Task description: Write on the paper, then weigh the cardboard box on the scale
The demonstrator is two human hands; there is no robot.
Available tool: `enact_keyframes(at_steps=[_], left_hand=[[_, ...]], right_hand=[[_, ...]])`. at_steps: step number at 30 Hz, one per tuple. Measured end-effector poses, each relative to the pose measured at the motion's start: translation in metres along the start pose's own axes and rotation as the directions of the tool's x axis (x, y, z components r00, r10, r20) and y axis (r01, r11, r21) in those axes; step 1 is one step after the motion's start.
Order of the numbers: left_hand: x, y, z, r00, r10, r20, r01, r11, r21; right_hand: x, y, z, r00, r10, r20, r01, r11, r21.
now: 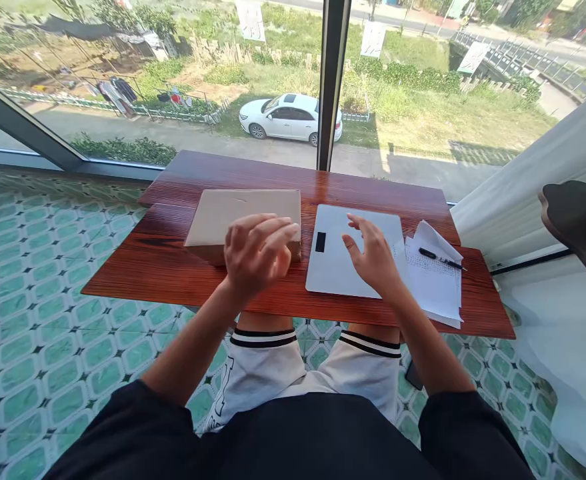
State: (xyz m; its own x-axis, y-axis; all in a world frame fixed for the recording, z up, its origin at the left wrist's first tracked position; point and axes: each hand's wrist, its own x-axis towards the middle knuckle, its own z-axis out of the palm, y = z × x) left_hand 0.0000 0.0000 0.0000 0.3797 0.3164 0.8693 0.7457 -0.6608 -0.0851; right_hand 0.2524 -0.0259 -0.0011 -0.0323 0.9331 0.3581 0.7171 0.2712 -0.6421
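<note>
While both hands hover over the reddish wood-grain table (173, 267), neither is clamped on anything. Left hand (257, 252) has its fingers loosely curled and held together, lying over the near right corner of a flat, rectangular cardboard box (233, 217); whether the fingertips press the matte tan board cannot be told. Right hand (373, 257) is spread, fingers apart, above a smooth, pale grey laptop (333, 267) with rounded corners, closed flat, which lies just right of the box. A small black rectangular mark (320, 241) sits on the lid to the left of that hand. Further right, touching the laptop's edge, lies a loose stack of white printed papers (435, 280), its top corner curled up, with a slim black pen (440, 259) resting across it.
</note>
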Motion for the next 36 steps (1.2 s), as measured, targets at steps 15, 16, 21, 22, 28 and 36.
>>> enact_keyframes(at_steps=[15,16,21,22,28,36], left_hand=[[0.050,0.173,0.066,0.649,0.754,-0.104,-0.694,0.531,-0.487],[0.051,0.183,0.069,0.624,0.778,-0.078,-0.697,0.508,-0.506],[0.048,0.232,0.087,0.565,0.823,0.065,-0.652,0.493,-0.576],[0.044,0.240,0.091,0.568,0.821,0.066,-0.650,0.496,-0.576],[0.012,0.272,0.115,0.596,0.790,0.142,-0.610,0.561,-0.559],[-0.022,0.285,0.126,0.621,0.754,0.214,-0.522,0.601,-0.606]], right_hand=[[-0.047,0.123,-0.115,0.969,0.032,-0.244,-0.143,0.880,-0.454],[-0.052,0.133,-0.121,0.966,0.044,-0.254,-0.155,0.886,-0.436],[-0.075,0.187,-0.132,0.918,0.066,-0.391,-0.254,0.854,-0.454],[-0.079,0.195,-0.132,0.913,0.054,-0.405,-0.261,0.841,-0.474],[-0.107,0.213,-0.124,0.948,0.028,-0.318,-0.234,0.739,-0.632],[-0.118,0.215,-0.116,0.931,0.134,-0.341,-0.339,0.667,-0.663]])
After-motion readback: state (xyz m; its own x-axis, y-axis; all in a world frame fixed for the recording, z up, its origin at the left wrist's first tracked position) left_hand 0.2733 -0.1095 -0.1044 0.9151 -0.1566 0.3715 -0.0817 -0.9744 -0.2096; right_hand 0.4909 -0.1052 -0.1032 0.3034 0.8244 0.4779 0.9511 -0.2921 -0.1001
